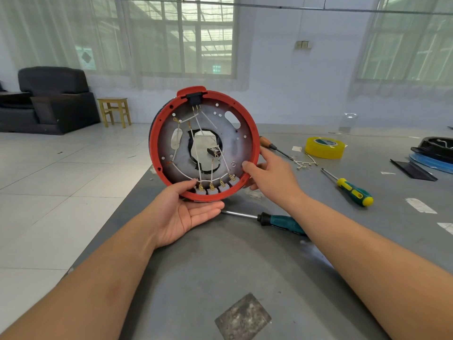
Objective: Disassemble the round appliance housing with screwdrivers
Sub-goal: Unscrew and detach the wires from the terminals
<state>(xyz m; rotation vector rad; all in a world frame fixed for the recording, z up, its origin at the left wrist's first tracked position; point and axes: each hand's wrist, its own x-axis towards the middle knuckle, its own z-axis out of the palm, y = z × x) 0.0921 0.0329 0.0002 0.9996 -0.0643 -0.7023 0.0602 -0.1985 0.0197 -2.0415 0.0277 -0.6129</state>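
HOLD: you've got the round housing (204, 143) upright above the tabletop (245, 253), open side facing you | GRIP: left hand (182, 212) cradles the rim at 6 o'clock, right hand (269, 175) pinches it at 4 | TIP: steady it, locate the remaining screws, then reach for the teal screwdriver (264, 219) lying just beneath.
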